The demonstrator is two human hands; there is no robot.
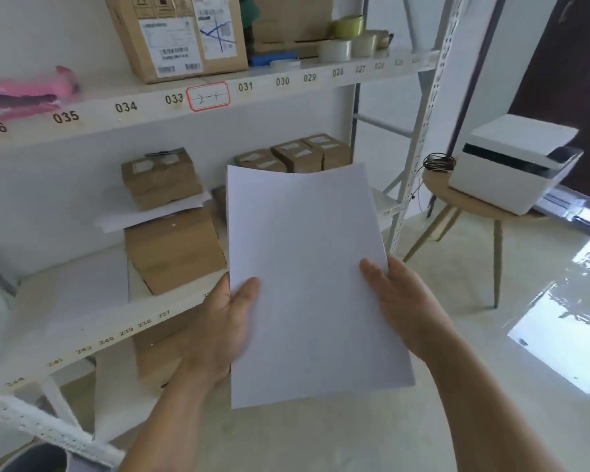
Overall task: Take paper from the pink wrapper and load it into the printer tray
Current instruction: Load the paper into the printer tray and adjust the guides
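Note:
A stack of white paper (307,277) is held in the air at the centre of the view, in front of the shelving. My left hand (225,321) grips its left edge with the thumb on top. My right hand (399,301) grips its right edge, thumb on top too. The pink wrapper (28,92) lies on the upper shelf at the far left, blurred. The white printer (515,165) sits on a round wooden stool (464,199) at the right, well beyond the paper. Its tray cannot be made out.
The white metal shelving (184,107) carries numbered labels, cardboard boxes (174,35) and tape rolls (348,42) above, and small brown boxes (160,178) on the lower shelf. A shelf upright (419,137) stands between the paper and the stool. The pale floor (491,335) lies at right.

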